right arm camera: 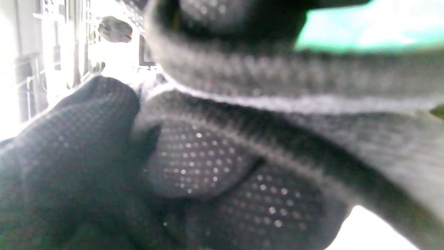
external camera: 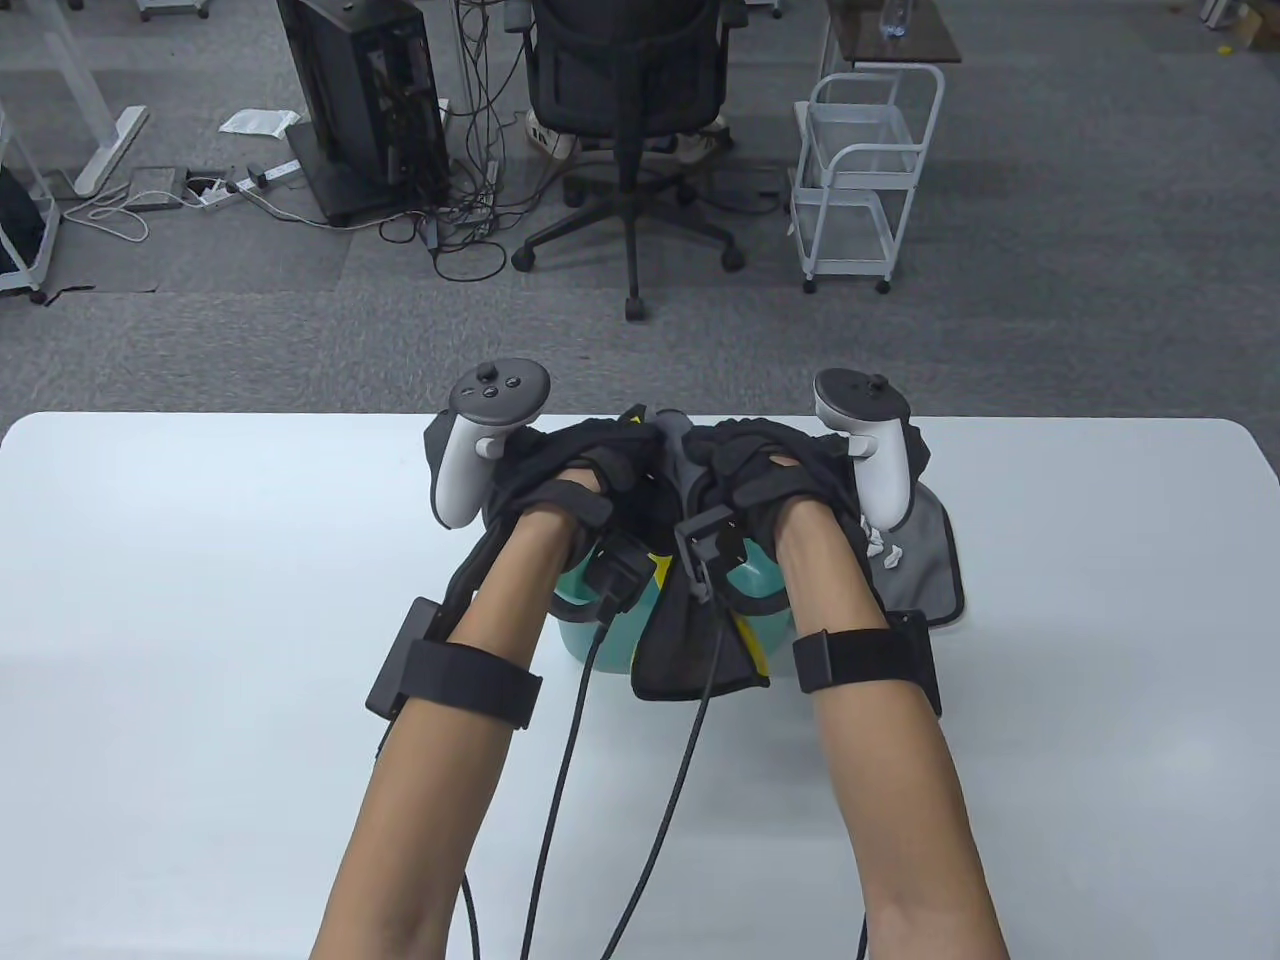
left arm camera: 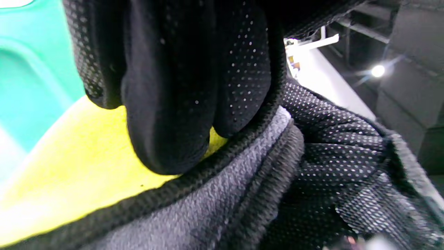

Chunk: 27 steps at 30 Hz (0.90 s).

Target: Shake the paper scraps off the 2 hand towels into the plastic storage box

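Both hands are raised together over a teal plastic storage box [external camera: 590,640] at the middle of the white table. My left hand [external camera: 585,465] and right hand [external camera: 765,465] each grip the top edge of one hand towel [external camera: 700,655], yellow on one side, grey on the other, with black trim. It hangs down over the box. In the left wrist view the fingers [left arm camera: 166,104] press on the yellow towel [left arm camera: 86,163] beside the box [left arm camera: 31,69]. The right wrist view is blurred; its fingers [right arm camera: 69,156] clutch the towel edge [right arm camera: 277,76]. A second grey towel [external camera: 930,575] lies to the box's right with white paper scraps [external camera: 885,552] on it.
The table [external camera: 200,600] stretches wide on both sides of the box. Cables run from my wrists back to the near edge. Beyond the far edge stand an office chair [external camera: 625,90], a white trolley [external camera: 865,170] and a computer tower [external camera: 365,100] on the floor.
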Motion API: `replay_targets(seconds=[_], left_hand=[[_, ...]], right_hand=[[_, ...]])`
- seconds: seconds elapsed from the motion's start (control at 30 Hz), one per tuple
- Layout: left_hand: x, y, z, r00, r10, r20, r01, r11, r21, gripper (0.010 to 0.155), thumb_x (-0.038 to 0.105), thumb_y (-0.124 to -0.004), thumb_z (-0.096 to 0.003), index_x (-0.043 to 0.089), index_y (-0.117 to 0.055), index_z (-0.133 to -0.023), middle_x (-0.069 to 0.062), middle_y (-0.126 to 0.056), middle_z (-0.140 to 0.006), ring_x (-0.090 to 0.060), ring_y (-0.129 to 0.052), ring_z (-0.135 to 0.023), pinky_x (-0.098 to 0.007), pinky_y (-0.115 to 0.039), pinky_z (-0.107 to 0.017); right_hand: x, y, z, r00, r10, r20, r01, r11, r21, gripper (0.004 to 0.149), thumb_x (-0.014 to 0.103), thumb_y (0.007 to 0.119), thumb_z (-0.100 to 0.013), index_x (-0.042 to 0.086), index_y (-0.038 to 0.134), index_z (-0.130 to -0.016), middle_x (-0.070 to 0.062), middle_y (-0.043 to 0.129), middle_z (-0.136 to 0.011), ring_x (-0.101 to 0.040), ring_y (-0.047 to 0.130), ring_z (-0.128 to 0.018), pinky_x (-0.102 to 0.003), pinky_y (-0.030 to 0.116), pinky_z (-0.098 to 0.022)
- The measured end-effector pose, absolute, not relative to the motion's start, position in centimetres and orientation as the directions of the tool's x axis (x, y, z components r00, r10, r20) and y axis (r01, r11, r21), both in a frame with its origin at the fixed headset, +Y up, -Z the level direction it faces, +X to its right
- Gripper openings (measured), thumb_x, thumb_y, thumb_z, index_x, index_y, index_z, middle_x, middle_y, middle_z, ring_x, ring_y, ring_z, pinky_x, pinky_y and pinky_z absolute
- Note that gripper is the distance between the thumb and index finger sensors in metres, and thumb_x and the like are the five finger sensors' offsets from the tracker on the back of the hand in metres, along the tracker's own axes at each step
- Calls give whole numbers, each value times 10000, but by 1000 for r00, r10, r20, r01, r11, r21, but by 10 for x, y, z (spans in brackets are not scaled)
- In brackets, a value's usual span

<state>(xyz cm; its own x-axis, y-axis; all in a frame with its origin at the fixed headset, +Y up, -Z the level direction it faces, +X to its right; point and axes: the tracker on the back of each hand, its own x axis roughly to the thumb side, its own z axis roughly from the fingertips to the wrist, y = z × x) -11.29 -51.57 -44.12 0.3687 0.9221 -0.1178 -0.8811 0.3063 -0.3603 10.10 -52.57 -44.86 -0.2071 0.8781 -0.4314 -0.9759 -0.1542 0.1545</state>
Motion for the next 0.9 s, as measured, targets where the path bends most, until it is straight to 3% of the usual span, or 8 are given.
replay_targets(seconds=[0.17, 0.63, 0.77, 0.9], left_hand=[[-115, -510, -445, 332, 943, 10, -887, 316, -336, 493, 447, -603, -577, 60, -674, -874, -15, -977, -548, -230, -1141, -308, -386, -924, -452], [-109, -513, -446, 361, 923, 133, -886, 384, -259, 480, 447, -575, -590, 149, -577, -967, -18, -887, -720, -308, -1064, -545, -474, -793, -614], [-105, -520, -445, 376, 911, 168, -881, 408, -240, 474, 438, -584, -585, 167, -569, -973, -14, -873, -776, -334, -1043, -632, -501, -770, -634], [-99, -534, -442, 446, 860, 248, -854, 492, -171, 468, 409, -619, -561, 168, -594, -961, -36, -890, -780, -374, -1030, -661, -532, -759, -633]], right_hand=[[102, -526, -456, -122, 914, -388, -992, -96, 87, 436, 314, 753, -572, -8, 737, -866, -123, 1012, -561, -142, 976, -180, -281, 845, -91], [106, -537, -461, 28, 954, -298, -999, 37, 22, 433, 328, 727, -586, 13, 714, -883, -112, 996, -667, -178, 1010, -304, -324, 877, -203], [112, -551, -465, 85, 976, -200, -994, 98, 54, 433, 336, 721, -587, 36, 706, -898, -107, 983, -712, -203, 1004, -367, -347, 868, -260], [118, -565, -466, 46, 994, -94, -994, 55, 96, 426, 328, 729, -578, 52, 715, -902, -114, 977, -743, -247, 998, -427, -392, 856, -311]])
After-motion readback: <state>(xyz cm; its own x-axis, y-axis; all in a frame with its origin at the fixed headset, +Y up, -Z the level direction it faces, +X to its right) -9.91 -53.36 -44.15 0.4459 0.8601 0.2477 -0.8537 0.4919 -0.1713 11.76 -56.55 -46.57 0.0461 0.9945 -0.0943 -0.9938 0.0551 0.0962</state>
